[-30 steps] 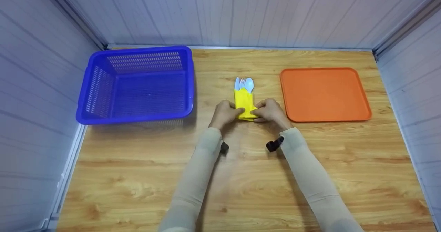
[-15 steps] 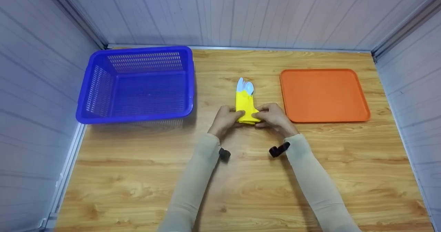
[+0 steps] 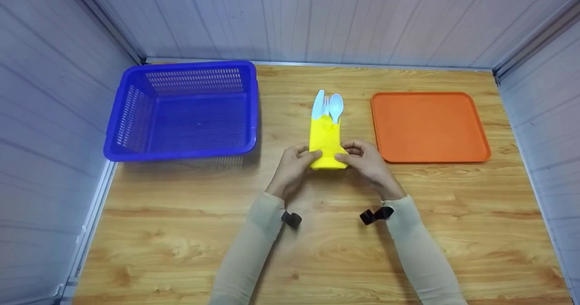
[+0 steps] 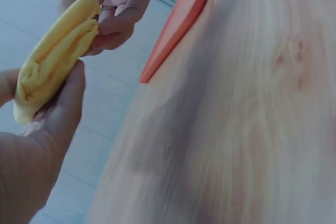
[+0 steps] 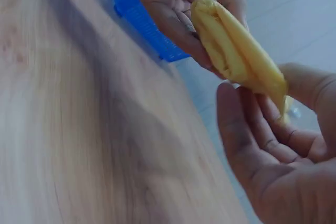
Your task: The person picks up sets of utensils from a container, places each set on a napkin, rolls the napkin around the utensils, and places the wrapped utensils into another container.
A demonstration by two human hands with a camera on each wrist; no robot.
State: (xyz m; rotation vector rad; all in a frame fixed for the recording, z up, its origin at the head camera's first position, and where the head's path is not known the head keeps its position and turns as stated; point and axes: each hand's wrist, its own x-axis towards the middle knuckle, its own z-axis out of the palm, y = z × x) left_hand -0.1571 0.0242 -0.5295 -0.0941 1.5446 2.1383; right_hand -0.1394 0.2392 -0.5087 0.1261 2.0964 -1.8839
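A folded yellow napkin (image 3: 324, 137) is held up by both hands in the middle of the head view. Out of its far end stick a pale knife (image 3: 318, 104), a fork (image 3: 326, 105) and a spoon (image 3: 335, 106), their lower parts hidden inside. My left hand (image 3: 293, 165) pinches the napkin's near left side, thumb on top. On the near right corner my right hand (image 3: 369, 165) pinches it likewise. Both wrist views show the rolled near end of the napkin (image 4: 52, 59) between the two hands, raised off the table.
A blue perforated plastic basket (image 3: 199, 153) stands at the back left of the wooden table (image 3: 317, 250). To the right lies an orange tray (image 3: 430, 128). Pale panel walls (image 3: 290, 19) enclose the back and sides.
The napkin with the cutlery has been lifted off the table and brought nearer, so it looks larger. Both hands have come back towards the body with it, still pinching its near end.
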